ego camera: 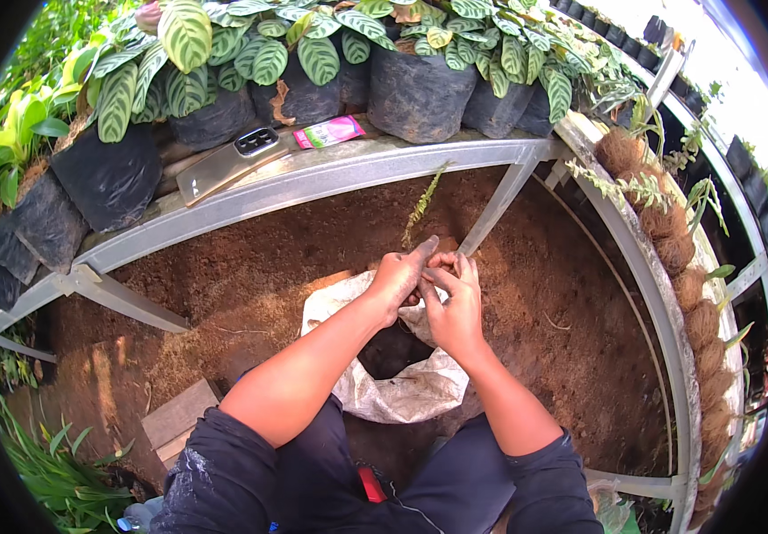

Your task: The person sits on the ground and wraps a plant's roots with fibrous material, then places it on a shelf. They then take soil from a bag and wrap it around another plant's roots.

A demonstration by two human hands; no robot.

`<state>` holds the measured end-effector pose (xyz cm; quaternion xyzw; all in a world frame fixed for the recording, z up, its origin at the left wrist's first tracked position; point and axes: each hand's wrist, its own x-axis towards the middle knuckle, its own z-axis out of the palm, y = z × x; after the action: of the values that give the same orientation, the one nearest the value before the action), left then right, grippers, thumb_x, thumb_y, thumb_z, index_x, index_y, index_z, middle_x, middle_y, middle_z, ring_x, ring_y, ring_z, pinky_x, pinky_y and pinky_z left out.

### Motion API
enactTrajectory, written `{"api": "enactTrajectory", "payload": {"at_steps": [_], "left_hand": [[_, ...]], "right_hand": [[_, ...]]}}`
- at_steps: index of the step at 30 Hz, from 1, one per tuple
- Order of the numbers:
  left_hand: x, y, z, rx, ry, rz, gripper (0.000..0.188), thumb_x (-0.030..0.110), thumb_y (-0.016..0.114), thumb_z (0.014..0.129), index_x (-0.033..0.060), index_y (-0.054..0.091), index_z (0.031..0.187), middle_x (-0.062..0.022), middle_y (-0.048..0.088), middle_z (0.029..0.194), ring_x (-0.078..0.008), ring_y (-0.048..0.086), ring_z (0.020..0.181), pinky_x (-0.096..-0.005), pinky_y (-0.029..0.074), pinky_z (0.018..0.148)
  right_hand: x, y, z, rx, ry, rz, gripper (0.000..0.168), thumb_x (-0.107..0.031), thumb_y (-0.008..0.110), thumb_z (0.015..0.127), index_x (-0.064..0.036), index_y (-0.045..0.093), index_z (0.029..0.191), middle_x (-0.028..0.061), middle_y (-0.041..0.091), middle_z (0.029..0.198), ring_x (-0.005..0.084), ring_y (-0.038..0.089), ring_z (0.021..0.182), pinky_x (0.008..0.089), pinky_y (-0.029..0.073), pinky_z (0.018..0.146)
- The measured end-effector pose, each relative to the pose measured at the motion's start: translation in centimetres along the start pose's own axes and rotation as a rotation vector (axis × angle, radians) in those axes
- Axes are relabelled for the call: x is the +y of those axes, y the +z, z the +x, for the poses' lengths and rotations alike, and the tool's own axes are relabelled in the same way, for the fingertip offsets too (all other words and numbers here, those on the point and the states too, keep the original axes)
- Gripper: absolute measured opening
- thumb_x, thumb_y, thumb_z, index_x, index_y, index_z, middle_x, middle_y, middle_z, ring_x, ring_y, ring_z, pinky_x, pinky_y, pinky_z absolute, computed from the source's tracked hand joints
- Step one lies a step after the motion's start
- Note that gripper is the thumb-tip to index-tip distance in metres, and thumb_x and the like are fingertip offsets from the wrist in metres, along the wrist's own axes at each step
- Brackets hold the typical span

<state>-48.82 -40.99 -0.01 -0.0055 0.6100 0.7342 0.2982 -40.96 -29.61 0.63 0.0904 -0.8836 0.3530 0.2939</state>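
Observation:
A thin green fern-like sprig (421, 208) rises from behind my left hand (394, 277), whose fingers are curled around its lower end. My right hand (456, 304) meets the left at the fingertips, with thumb and forefinger close together. Whatever lies between the fingertips is hidden by the hands. Just below both hands, a white woven sack (417, 406) stands with its rim rolled down between my knees. Dark soil (391, 350) shows inside it.
Ahead, a metal-framed bench (330, 175) bears black plant bags (421, 97) of striped-leaf plants, a phone (230, 163) and a pink packet (328, 131). Fibre-wrapped root balls (701, 320) line the bench at right. Wooden boards (180, 417) lie on the dirt floor (244, 287).

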Motion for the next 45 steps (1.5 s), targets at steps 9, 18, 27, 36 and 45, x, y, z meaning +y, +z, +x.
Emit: {"api": "enactTrajectory", "payload": {"at_steps": [9, 18, 27, 36, 45], "left_hand": [[1.1, -0.4, -0.4, -0.293, 0.014, -0.329, 0.028, 0.040, 0.073, 0.092, 0.0123, 0.071, 0.095, 0.0055, 0.064, 0.078, -0.0046, 0.058, 0.071, -0.0226, 0.047, 0.062], [0.9, -1.0, 0.4, -0.114, 0.010, -0.117, 0.038, 0.042, 0.074, 0.092, 0.0081, 0.057, 0.086, 0.0049, 0.054, 0.069, -0.0048, 0.045, 0.049, -0.0218, 0.036, 0.044], [0.7, -0.1, 0.2, -0.014, 0.043, -0.165, 0.039, 0.044, 0.068, 0.096, 0.0073, 0.055, 0.091, 0.0009, 0.053, 0.072, -0.0065, 0.042, 0.051, -0.0226, 0.032, 0.045], [1.3, -0.3, 0.4, -0.114, 0.044, -0.287, 0.031, 0.036, 0.058, 0.102, 0.0055, 0.060, 0.104, -0.0080, 0.069, 0.087, -0.0151, 0.067, 0.069, -0.0246, 0.052, 0.058], [1.1, 0.5, 0.8, -0.141, 0.075, -0.432, 0.031, 0.040, 0.056, 0.103, 0.0109, 0.057, 0.094, -0.0008, 0.062, 0.077, -0.0105, 0.053, 0.058, -0.0244, 0.043, 0.049]], "right_hand": [[0.3, -0.4, -0.3, 0.138, -0.079, 0.039, 0.037, -0.014, 0.077, 0.082, -0.003, 0.069, 0.116, 0.0185, 0.060, 0.121, 0.0386, 0.053, 0.114, 0.0489, 0.043, 0.099], [0.2, -1.7, 0.3, 0.232, -0.005, 0.091, 0.033, -0.013, 0.076, 0.082, -0.002, 0.065, 0.111, 0.0154, 0.064, 0.113, 0.0362, 0.057, 0.111, 0.0463, 0.044, 0.097], [1.2, -1.5, 0.0, 0.130, 0.107, 0.154, 0.029, -0.015, 0.075, 0.084, -0.002, 0.066, 0.109, 0.0157, 0.062, 0.113, 0.0356, 0.057, 0.113, 0.0436, 0.044, 0.099], [1.8, -1.3, -0.2, 0.021, -0.013, 0.032, 0.045, -0.022, 0.081, 0.078, -0.006, 0.068, 0.117, 0.0137, 0.057, 0.120, 0.0349, 0.053, 0.114, 0.0466, 0.044, 0.099], [1.6, -1.0, -0.2, 0.089, -0.107, 0.027, 0.050, -0.016, 0.082, 0.077, -0.010, 0.067, 0.124, 0.0163, 0.056, 0.123, 0.0351, 0.051, 0.117, 0.0458, 0.046, 0.097]]}}
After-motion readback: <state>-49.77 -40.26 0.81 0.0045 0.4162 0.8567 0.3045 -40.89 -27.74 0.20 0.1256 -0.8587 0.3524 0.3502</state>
